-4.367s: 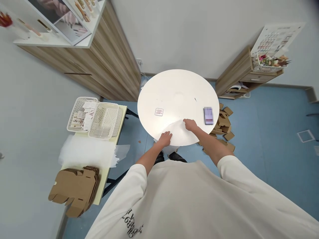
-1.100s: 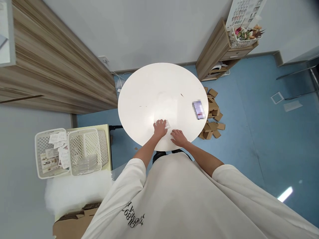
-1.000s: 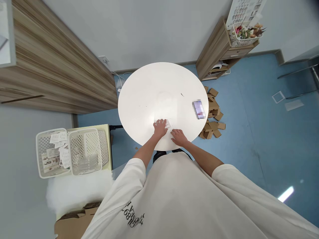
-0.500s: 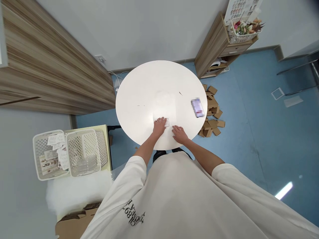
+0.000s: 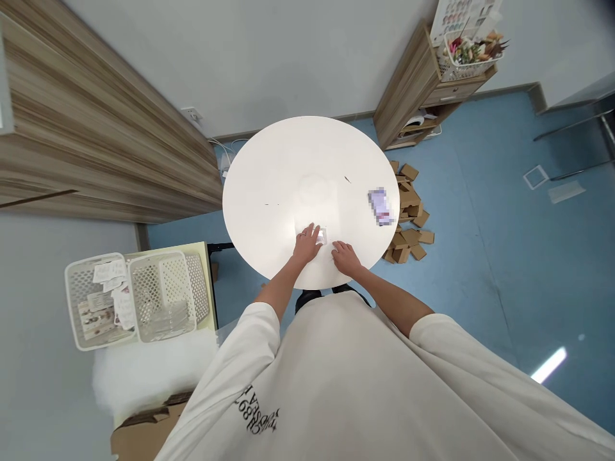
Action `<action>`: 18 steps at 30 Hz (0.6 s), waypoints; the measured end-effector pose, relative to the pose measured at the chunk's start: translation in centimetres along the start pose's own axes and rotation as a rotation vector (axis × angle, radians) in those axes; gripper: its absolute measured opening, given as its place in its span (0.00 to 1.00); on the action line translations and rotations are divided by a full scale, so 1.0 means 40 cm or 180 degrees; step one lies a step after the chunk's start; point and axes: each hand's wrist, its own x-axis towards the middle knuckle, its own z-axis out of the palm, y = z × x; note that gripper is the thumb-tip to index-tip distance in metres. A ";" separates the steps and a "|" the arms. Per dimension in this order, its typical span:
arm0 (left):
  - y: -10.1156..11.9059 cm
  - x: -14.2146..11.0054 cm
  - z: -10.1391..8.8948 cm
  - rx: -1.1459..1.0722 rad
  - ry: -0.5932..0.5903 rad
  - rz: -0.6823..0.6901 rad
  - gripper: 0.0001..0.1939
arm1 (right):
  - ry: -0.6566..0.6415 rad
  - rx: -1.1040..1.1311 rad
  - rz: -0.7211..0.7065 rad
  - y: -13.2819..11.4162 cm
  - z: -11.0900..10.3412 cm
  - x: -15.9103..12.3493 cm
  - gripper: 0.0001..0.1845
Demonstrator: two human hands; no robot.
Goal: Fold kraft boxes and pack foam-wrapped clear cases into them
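A round white table (image 5: 288,166) stands in front of me. My left hand (image 5: 307,242) lies on it near the front edge, fingers stretched out, with their tips on a small clear packet (image 5: 321,235). My right hand (image 5: 344,257) rests flat on the tabletop just right of the packet, fingers apart, holding nothing. A thin white sheet under the hands is hard to make out against the table.
A phone (image 5: 381,206) lies at the table's right edge. Small cardboard boxes (image 5: 409,221) are heaped on the blue floor beside it. To the left, two white baskets (image 5: 137,299), white foam sheets (image 5: 148,368) and flat cardboard (image 5: 144,432) sit on a yellow side table. Wooden cabinets flank the wall.
The packet went from the table's middle left to under my left hand near the front edge. In the last second both hands barely shift; the view drifts slightly.
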 end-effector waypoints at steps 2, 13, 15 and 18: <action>-0.012 0.000 -0.012 -0.0130 0.0014 -0.0067 0.31 | 0.0001 0.0157 0.0069 0.004 -0.023 0.016 0.13; -0.080 -0.010 -0.093 -0.0518 -0.0552 -0.0126 0.35 | -0.0298 0.0717 0.0899 0.047 -0.154 0.162 0.09; -0.083 -0.003 -0.089 -0.0465 -0.0552 -0.0102 0.24 | -0.0348 0.0775 0.1040 0.048 -0.159 0.179 0.10; -0.084 0.015 -0.079 -0.0407 -0.0411 -0.0249 0.10 | -0.0366 0.0909 0.1181 0.048 -0.159 0.189 0.13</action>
